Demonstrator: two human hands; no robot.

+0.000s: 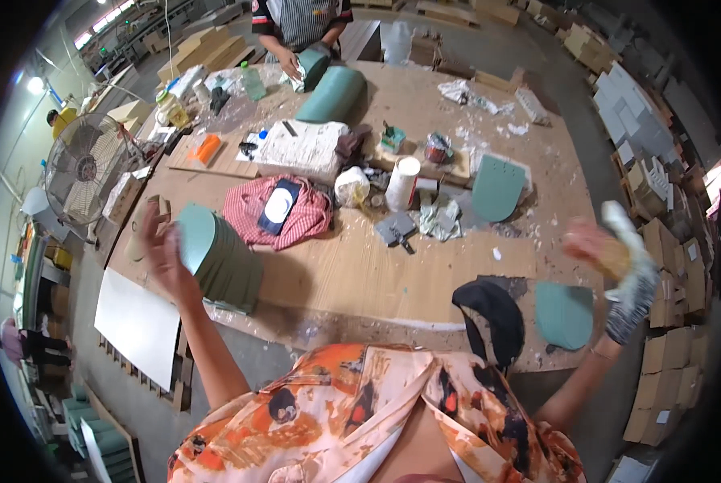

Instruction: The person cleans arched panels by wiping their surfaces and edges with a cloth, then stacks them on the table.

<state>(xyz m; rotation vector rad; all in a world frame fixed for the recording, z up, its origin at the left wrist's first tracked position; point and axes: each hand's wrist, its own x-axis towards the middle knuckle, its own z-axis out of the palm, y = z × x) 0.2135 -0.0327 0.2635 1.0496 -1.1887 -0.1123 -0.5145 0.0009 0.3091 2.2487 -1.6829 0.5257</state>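
Observation:
My left hand [166, 256], bare, is raised with its fingers apart at the left side of a stack of rounded green panels [230, 270]. Whether it touches the stack is hard to tell. My right hand [632, 278] wears a grey-white knit glove and is lifted beyond the table's right edge. Motion smears its fingers and a reddish-yellow patch [595, 248] there, so I cannot make out whether it holds anything. Nearest below it lies a single green panel [564, 314] at the table's edge. Another green panel [498, 188] lies farther back.
A black cap-like piece [489, 320] sits at the near edge. A phone [279, 204] lies on red checked cloth [312, 227]. Mid-table stand a white cylinder [402, 183] and small tins [438, 148]. Across the table a person [302, 32] handles a curved green piece [312, 68]. A fan [87, 167] stands left.

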